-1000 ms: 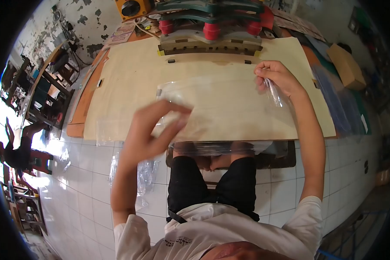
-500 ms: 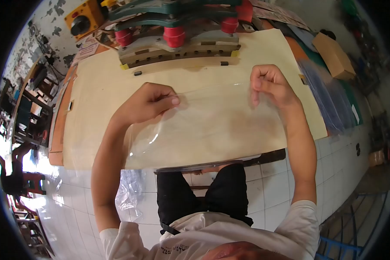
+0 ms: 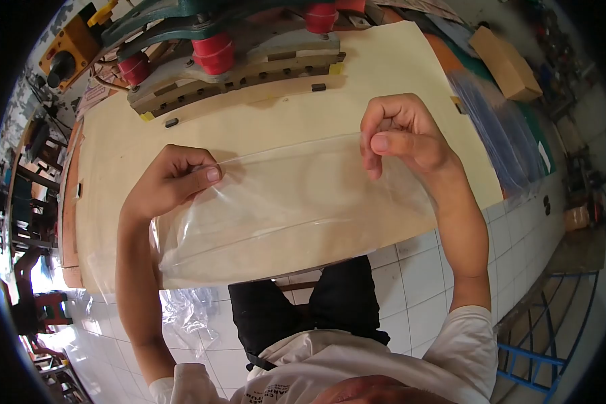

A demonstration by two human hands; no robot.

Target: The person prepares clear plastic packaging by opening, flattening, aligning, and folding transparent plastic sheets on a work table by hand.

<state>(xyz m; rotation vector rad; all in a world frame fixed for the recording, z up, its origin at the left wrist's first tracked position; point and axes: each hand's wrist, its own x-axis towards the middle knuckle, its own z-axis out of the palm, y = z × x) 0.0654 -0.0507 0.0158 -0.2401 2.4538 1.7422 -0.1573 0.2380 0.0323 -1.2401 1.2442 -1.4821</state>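
Observation:
A clear plastic sheet [image 3: 283,195] is stretched between my two hands above the cream-coloured table covering [image 3: 114,155]. My left hand [image 3: 175,178] pinches its upper left corner between thumb and fingers. At the upper right corner, my right hand [image 3: 407,135] is closed with thumb against curled fingers, gripping the sheet's edge. The top edge runs taut from hand to hand, while the lower part hangs loosely toward my lap with creases and shine. Beyond my hands stands a machine with a curved bar [image 3: 236,81] and red cylindrical mounts [image 3: 213,54].
A stack of clear plastic sheets [image 3: 498,128] lies on the table's right side, near a cardboard box [image 3: 505,64]. Small dark blocks [image 3: 318,87] sit before the machine. A yellow control box [image 3: 74,54] is at upper left. Crumpled plastic [image 3: 190,313] is below the table.
The view has turned, so the machine appears further left. Both hands keep hold of the sheet; my left hand sits lower and further left, and the sheet's top edge spans a little wider.

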